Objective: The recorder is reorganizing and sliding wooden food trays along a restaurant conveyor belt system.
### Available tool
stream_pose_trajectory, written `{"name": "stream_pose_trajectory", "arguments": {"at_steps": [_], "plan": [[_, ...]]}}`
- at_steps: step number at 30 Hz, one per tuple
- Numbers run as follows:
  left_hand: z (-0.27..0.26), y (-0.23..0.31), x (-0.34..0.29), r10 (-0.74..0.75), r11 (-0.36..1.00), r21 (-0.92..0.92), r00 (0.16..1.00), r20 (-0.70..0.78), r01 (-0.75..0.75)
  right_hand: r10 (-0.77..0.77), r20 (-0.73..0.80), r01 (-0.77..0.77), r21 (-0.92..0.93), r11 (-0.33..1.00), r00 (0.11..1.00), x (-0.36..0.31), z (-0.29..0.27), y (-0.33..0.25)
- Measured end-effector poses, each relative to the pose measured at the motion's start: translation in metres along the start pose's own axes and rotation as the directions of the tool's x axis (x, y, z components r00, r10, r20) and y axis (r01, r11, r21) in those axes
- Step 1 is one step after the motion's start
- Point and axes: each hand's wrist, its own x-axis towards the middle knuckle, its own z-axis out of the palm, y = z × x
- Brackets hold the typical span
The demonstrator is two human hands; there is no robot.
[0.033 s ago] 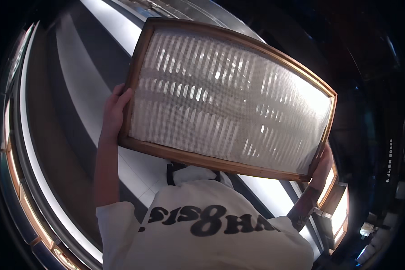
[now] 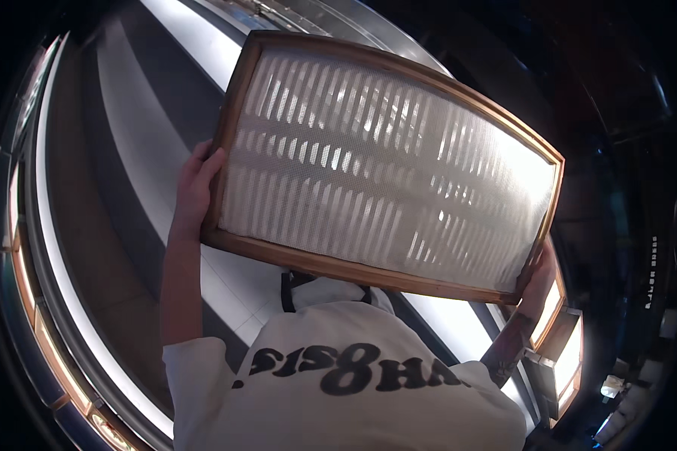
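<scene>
Framed panel (image 2: 384, 165) held up between the two hands, tilted with its right end lower: left hand (image 2: 195, 184) gripping the left edge, right hand (image 2: 540, 276) gripping near the lower right corner, fingers there partly hidden. Bold, dark, rounded lettering runs across the white shirt (image 2: 301, 413) below; small pale characters (image 2: 652, 270) at far right, too small to read. Panel frame (image 2: 316, 261) brown, wood-like, roughly rectangular; infill a fine, translucent mesh with pale slat-like stripes.
</scene>
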Motion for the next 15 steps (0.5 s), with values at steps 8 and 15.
{"name": "stream_pose_trajectory", "arguments": {"at_steps": [8, 15], "plan": [[-0.02, -0.018, -0.005, 0.018, 1.0, -0.007, 0.998, 0.065, -0.018, -0.015, 0.046, 0.018, -0.071, 0.997, 0.999, -0.015, 0.008, -0.006], [-0.021, 0.012, 0.003, 0.025, 0.992, 0.121, 0.996, 0.081, -0.035, -0.11, -0.029, 0.105, -0.137, 0.985, 0.993, -0.009, -0.026, 0.009]]}}
